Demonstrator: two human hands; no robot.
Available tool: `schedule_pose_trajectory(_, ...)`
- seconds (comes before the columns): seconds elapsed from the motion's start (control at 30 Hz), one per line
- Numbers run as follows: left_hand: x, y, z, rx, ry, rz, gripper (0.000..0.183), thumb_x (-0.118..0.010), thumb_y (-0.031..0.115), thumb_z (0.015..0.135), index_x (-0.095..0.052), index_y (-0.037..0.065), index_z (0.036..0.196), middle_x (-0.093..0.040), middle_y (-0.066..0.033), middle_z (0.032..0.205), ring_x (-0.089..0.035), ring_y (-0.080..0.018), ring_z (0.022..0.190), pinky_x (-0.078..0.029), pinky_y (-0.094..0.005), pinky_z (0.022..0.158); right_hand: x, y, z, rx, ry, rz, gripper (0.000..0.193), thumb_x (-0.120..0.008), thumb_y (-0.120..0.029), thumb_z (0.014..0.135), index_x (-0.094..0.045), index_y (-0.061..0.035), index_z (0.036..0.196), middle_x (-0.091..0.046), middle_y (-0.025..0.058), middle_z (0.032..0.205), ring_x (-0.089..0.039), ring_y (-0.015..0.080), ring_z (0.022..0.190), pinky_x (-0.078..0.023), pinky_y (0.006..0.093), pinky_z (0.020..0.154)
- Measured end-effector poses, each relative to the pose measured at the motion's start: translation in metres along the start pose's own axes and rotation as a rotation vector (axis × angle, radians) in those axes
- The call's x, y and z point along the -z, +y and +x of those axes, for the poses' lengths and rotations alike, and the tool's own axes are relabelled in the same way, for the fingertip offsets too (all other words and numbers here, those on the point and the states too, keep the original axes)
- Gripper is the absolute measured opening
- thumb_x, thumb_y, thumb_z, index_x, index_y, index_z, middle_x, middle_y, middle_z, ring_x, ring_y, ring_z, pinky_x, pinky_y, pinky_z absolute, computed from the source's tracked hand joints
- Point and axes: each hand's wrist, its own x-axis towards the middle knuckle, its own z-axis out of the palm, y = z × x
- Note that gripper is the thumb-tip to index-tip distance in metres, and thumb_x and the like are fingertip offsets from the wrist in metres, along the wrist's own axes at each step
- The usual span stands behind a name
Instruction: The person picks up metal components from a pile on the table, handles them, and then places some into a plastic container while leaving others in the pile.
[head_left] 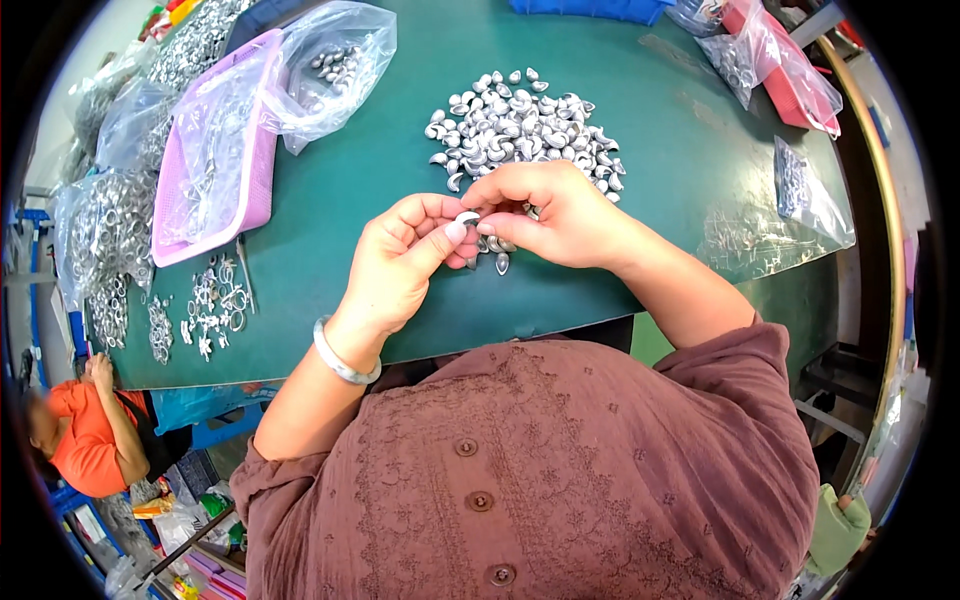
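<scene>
Green tabletop (355,190) bears a metal heap (525,125) at one o'clock from the silver piece (467,218) the left hand (400,252) pinches. At three o'clock the right hand (565,215) bunches narrowly, hold unclear. Likely fine handling; next move calls for steadiness.

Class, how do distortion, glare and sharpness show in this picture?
Head view: fisheye distortion bows the tan edging at far right; head view: pale highlights streak the clear bag at upper left; head view: the left hand and right hand look fairly sharp, while the person in orange at lower left looks softer.
</scene>
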Motion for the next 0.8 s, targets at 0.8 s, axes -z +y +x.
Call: schedule_pose_trajectory(0.8, 0.0, -0.013, 0.004, -0.147, 0.025, 0.015, 0.014, -0.053, 0.0, 0.083, -0.052, -0.001, 0.097, -0.059, -0.0067, 0.085, -0.057, -0.011, 0.075, -0.048, -0.0229, 0.068, 0.002, -0.001, -0.002, -0.156, -0.032, 0.253, 0.008, -0.059, -0.005, 0.079, -0.059, -0.0015, 0.086, -0.059, 0.0001, 0.074, -0.051, 0.0057, 0.067, -0.042, 0.0204, 0.061)
